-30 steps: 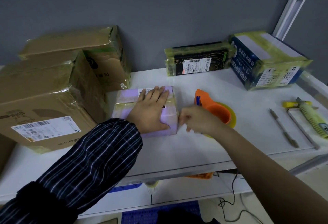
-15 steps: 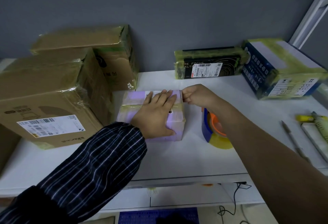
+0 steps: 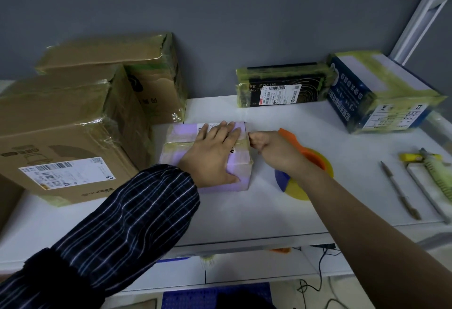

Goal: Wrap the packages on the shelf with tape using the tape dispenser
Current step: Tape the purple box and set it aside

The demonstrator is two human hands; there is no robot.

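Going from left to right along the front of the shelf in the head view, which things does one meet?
labelled cardboard box → purple package → tape dispenser → grey pen

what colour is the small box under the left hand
The box is pale purple, crossed by yellowish tape; head view.

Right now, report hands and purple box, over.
Left hand flat on purple box. Right hand curled at its right edge, grip unclear. Dispenser behind that wrist. Cardboard boxes crowd box's left.
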